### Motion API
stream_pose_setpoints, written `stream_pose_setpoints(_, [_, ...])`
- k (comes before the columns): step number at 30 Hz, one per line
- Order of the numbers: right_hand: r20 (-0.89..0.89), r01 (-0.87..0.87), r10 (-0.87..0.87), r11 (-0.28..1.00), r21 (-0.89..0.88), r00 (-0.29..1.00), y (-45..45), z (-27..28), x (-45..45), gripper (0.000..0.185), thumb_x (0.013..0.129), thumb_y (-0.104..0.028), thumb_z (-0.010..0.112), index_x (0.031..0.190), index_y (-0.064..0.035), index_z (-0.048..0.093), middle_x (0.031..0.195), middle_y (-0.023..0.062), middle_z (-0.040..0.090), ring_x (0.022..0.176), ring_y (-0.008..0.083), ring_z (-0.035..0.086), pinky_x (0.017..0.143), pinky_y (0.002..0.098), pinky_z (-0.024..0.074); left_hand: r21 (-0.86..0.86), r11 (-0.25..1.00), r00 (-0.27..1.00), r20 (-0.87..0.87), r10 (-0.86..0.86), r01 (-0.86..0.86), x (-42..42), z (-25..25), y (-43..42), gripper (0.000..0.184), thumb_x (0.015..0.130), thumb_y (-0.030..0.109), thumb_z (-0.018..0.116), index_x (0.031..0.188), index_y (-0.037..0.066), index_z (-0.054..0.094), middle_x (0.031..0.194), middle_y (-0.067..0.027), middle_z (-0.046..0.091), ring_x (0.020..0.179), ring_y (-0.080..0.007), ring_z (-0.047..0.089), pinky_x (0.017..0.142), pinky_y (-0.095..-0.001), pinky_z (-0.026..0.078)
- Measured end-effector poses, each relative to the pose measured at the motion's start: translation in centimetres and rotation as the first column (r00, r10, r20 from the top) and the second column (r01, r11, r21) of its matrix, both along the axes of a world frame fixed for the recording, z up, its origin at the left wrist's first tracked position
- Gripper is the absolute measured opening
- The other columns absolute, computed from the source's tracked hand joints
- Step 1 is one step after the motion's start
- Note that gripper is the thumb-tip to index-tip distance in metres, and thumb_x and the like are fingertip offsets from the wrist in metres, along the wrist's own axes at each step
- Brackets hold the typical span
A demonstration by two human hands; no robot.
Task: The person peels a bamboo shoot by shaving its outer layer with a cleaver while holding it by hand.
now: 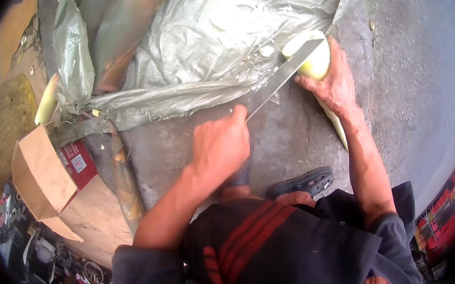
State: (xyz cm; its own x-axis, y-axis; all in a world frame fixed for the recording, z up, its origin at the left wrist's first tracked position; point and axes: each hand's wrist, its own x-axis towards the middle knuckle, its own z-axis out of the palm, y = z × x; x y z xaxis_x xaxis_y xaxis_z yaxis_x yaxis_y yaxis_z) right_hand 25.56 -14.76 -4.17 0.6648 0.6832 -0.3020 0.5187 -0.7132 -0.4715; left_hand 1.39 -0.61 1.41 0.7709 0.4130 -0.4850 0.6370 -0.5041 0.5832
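My left hand [221, 145] is wrapped round the handle of a long-bladed knife [282, 77]. Its blade slants up to the right, and the far end lies across the top of a peeled, pale yellow bamboo shoot [315, 66]. The thick end of the shoot is gripped by my right hand [335, 82], fingers along its right side and thumb at the near left. Below that hand, the narrow end of the shoot tapers down beside my forearm. Most of the knife handle is hidden in my fist.
A grey-green woven plastic sheet [189, 51] with pale scraps on it covers the ground ahead. At left are an open cardboard box [45, 168], an unpeeled bamboo shoot [125, 179] and a pale peeled piece [47, 101]. A dark clog [302, 183] is on my foot.
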Motion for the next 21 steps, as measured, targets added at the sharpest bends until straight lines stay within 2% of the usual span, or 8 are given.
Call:
stream_pose_setpoints(2, [0.018, 0.017, -0.016, 1.0, -0.009, 1.0, 0.1, -0.4, -0.3, 0.109, 0.064, -0.036, 0.092, 0.151, -0.0057, 0.034, 0.127, 0.023, 0.054, 0.119, 0.041, 0.055, 0.1, 0.0489, 0.0484, 0.031, 0.999, 0.999, 0.042, 0.01, -0.011, -1.1, 0.4, -0.5, 0.01, 0.091, 0.011, 0.061, 0.098, 0.005, 0.057, 0.076, -0.0182, 0.069, 0.066, -0.0422, 0.067, 0.059, -0.0547, 0.05])
stream_pose_setpoints(5, [0.052, 0.039, -0.037, 0.999, -0.034, 0.998, 0.0, -0.5, -0.9, 0.106, 0.064, -0.033, 0.092, 0.15, -0.0072, 0.035, 0.127, 0.0218, 0.055, 0.118, 0.0409, 0.057, 0.097, 0.0493, 0.0502, 0.03, 0.999, 1.0, 0.016, -0.025, 0.025, -1.7, 1.4, -0.8, 0.015, 0.087, 0.012, 0.061, 0.1, 0.004, 0.058, 0.077, -0.0195, 0.07, 0.067, -0.0404, 0.068, 0.06, -0.0524, 0.053])
stream_pose_setpoints(8, [0.069, 0.038, -0.036, 0.999, -0.029, 0.997, 0.3, -0.7, -1.2, 0.105, 0.064, -0.032, 0.092, 0.15, -0.0078, 0.035, 0.127, 0.0212, 0.055, 0.118, 0.0401, 0.057, 0.096, 0.0496, 0.0509, 0.033, 0.999, 0.999, 0.037, 0.003, -0.004, -1.6, 1.7, -0.8, 0.009, 0.091, 0.01, 0.061, 0.098, 0.006, 0.058, 0.075, -0.0174, 0.069, 0.064, -0.0414, 0.067, 0.057, -0.0544, 0.049])
stream_pose_setpoints(14, [0.108, 0.04, -0.037, 0.999, -0.027, 0.993, 0.0, -0.9, -1.4, 0.106, 0.064, -0.032, 0.091, 0.151, -0.0087, 0.035, 0.128, 0.0204, 0.055, 0.118, 0.0393, 0.057, 0.096, 0.0497, 0.0512, -0.011, 1.0, 1.0, -0.01, -0.024, 0.024, -0.4, 2.0, -0.2, 0.012, 0.091, 0.011, 0.062, 0.1, 0.006, 0.058, 0.068, -0.0188, 0.067, 0.062, -0.0427, 0.066, 0.057, -0.0556, 0.049])
stream_pose_setpoints(21, [0.121, 0.04, -0.035, 0.999, -0.037, 0.992, 0.1, -0.9, -1.3, 0.108, 0.063, -0.034, 0.091, 0.151, -0.0095, 0.035, 0.124, 0.0198, 0.056, 0.115, 0.0394, 0.059, 0.093, 0.0498, 0.052, -0.014, 1.0, 1.0, 0.019, -0.024, 0.024, 2.7, -0.2, -0.9, 0.012, 0.088, 0.008, 0.059, 0.098, 0.001, 0.057, 0.067, -0.02, 0.067, 0.063, -0.042, 0.068, 0.059, -0.0542, 0.052])
